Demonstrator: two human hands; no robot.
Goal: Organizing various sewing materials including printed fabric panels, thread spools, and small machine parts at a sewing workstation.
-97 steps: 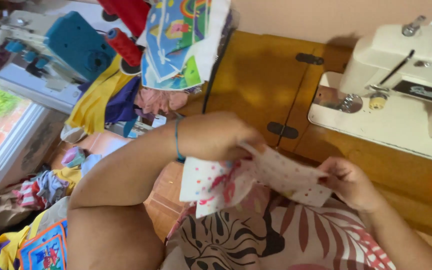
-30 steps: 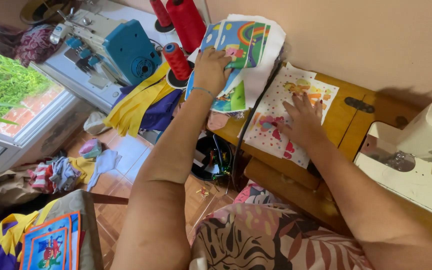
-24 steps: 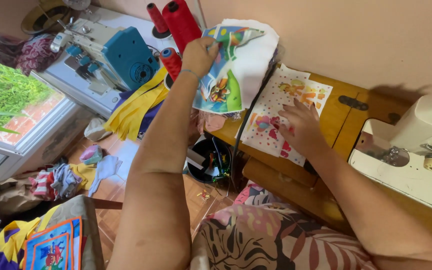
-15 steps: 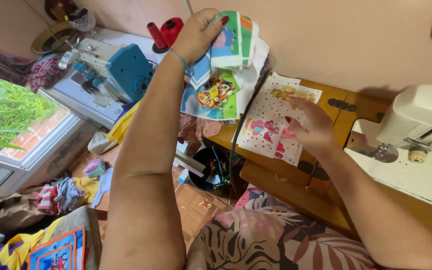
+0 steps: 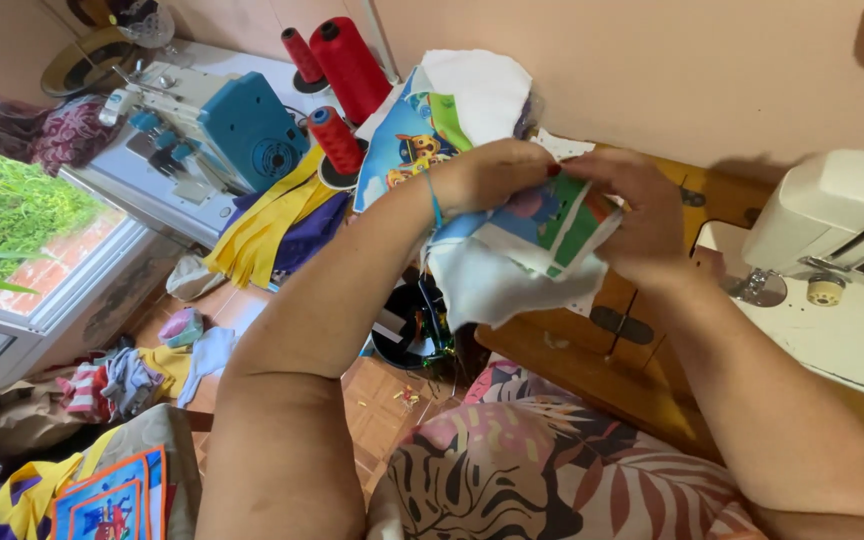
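My left hand point(image 5: 497, 172) and my right hand point(image 5: 632, 215) both grip a small piece of printed cloth point(image 5: 527, 250), white on one side with a blue and green cartoon picture on the other. I hold it in the air above the left end of the wooden sewing table point(image 5: 592, 350). Behind my hands a pile of more printed cloth pieces point(image 5: 442, 110) leans against the wall.
A white sewing machine point(image 5: 832, 270) stands on the wooden table at right. A blue and white overlock machine point(image 5: 217, 125) with red thread cones point(image 5: 347, 65) sits at left by a window. Yellow and purple cloth point(image 5: 262, 225) hangs down. Scraps lie on the tiled floor point(image 5: 142, 365).
My left hand lifted a printed piece off the pile by the wall and brought it down. My right hand left the dotted cloth on the table and joined it.
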